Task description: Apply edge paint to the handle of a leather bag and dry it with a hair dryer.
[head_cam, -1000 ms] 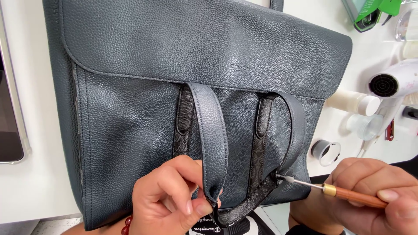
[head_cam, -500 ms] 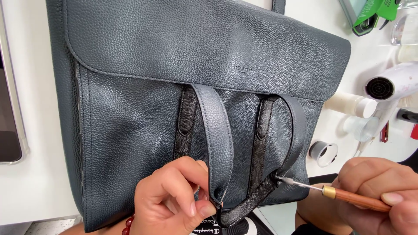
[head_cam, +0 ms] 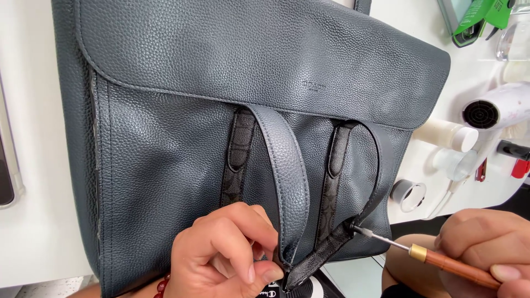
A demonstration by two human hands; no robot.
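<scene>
Dark slate pebbled-leather bag lies flat on the white table, covering most of it; the bag's bottom edge overhangs the table's near edge toward the person. Flap closed across the upper part. The handle strap loops down from beneath the flap to the bag's bottom edge.

Left hand — fingers clamped on the bottom of the strap loop, thumb and forefinger pinching it at the fold. A red bead bracelet shows at the wrist.

Right hand — closed around the wooden handle of an awl (brass ferrule, thin metal shaft); the tip touches the strap's right-hand edge.

Free room: a bare table strip left of the bag. The right table edge is crowded — a white hair dryer, a white bottle, a tape roll, a green tool at the far right corner.
</scene>
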